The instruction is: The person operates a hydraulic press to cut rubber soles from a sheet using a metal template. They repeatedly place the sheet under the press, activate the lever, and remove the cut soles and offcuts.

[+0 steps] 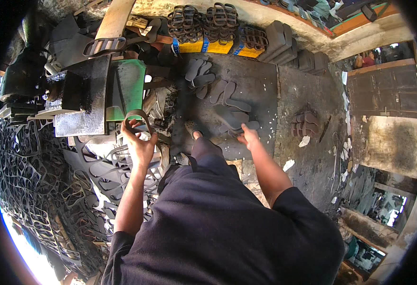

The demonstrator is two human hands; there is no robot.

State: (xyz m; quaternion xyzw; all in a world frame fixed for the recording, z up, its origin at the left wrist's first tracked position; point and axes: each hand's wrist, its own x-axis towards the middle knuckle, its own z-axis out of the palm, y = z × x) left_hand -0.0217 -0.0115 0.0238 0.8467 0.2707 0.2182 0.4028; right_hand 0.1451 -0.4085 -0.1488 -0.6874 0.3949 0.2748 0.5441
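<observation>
My left hand (pixel 140 145) grips a thin dark band bent into an open loop (pixel 137 114), like the offcut left around a cut-out sole. It is held up beside the green board (pixel 127 90) of a press-like bench. My right hand (pixel 249 137) reaches over the dark floor mat, fingers apart. Just beyond its fingertips is a motion-blurred grey shoe sole (pixel 228 117); whether they touch it I cannot make out. Beneath and around it lie several grey soles (pixel 237 105) in a loose pile, with another cluster (pixel 200 73) farther off.
A large heap of sole-outline offcuts (pixel 33 166) fills the left side. Strappy sandals (pixel 184 23) sit on yellow boxes (pixel 218 46) at the back, beside stacked dark slabs (pixel 279 42). Brown soles (pixel 305 124) lie at right, near a wooden panel (pixel 384 95).
</observation>
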